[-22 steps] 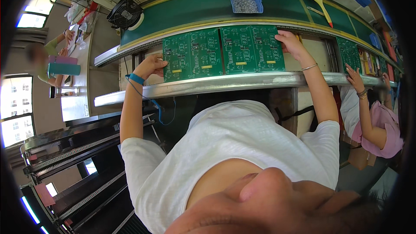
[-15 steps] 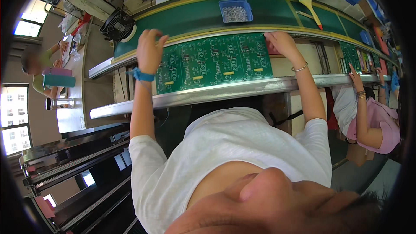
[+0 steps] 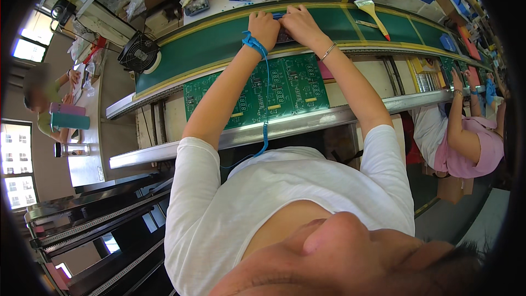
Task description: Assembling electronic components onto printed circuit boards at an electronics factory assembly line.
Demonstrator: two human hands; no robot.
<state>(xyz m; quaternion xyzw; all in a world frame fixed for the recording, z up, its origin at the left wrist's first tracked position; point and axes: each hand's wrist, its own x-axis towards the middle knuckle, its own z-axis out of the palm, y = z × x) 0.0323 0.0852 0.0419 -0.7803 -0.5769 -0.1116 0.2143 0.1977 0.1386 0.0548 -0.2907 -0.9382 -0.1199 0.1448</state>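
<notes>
My left hand [image 3: 264, 29] and my right hand [image 3: 302, 26] are close together over the green belt, curled around opposite sides of a small blue bin [image 3: 279, 15]. Most of the bin is hidden by my hands; a strip of blue rim and some of its small contents show between them. Below my forearms a large green circuit board panel [image 3: 298, 85] with several repeated sections lies across the metal rails. My left forearm covers part of it. A blue wrist strap [image 3: 253, 44] with a coiled cord is on my left wrist.
A brush [image 3: 370, 13] with a yellow handle lies on the belt [image 3: 219, 33] to the right. A black fan [image 3: 139, 52] stands at its left end. The metal front rail [image 3: 307, 119] runs nearest me. Co-workers sit at right and far left.
Both hands have left the board panel's ends and moved away from me to the blue bin, closing around it. The bin appears slightly nearer to me. The whole view has shifted a little.
</notes>
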